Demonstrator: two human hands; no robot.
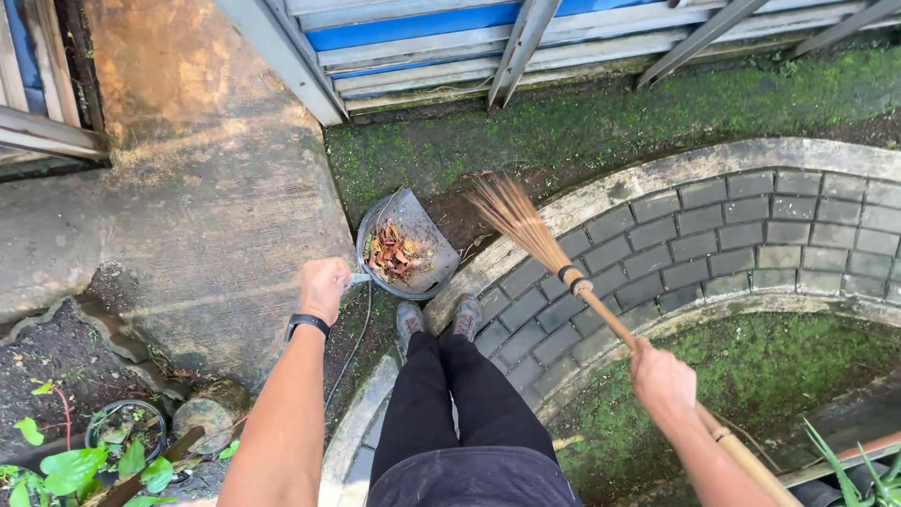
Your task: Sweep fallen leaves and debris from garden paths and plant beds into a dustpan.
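I see a grey dustpan [410, 246] tilted on mossy ground, holding dry brown leaves [394, 253], a stick broom [544, 253] slanted beside it, bristles fanned.

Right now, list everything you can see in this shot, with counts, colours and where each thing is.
dustpan: one, grey, on the mossy ground ahead of the feet, its handle in the left hand
dry leaves: a small heap, brown and orange, inside the dustpan
broom: one, tan stick bristles on a wooden handle, slanting over the paving, bristle tips by the dustpan
brick paving: one curved strip, grey, right of centre
concrete slab: one, brown-stained, left
moss: green patches, above and below the paving
metal fence: one, blue and grey, top
plant pot: one, dark, bottom left among green leaves
shoes: two, grey, on the paving edge
left hand: one, fist closed on the dustpan handle, black wristband
right hand: one, gripping the broom handle
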